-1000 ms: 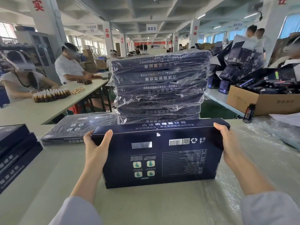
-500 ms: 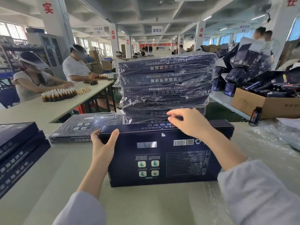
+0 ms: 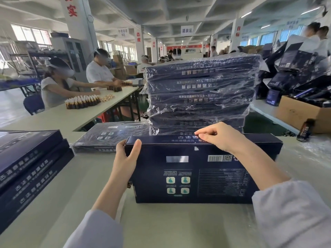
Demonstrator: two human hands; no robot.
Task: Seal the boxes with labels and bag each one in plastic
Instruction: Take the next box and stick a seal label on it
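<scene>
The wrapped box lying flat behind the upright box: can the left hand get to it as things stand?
Probably yes. The wrapped box lies just beyond the left hand, nothing between them; but that hand grips the upright box by its left end and must let go first.

Bright, even daylight from windows (image 3: 30, 34) at 10 and 2 o'clock; glare on plastic wrap (image 3: 202, 104); wide-angle bending at edges; far background soft.

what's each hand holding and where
Left hand grips the blue box by its upper left corner. Right hand fingers pinch at its top edge; whether on a label, cannot tell.
</scene>
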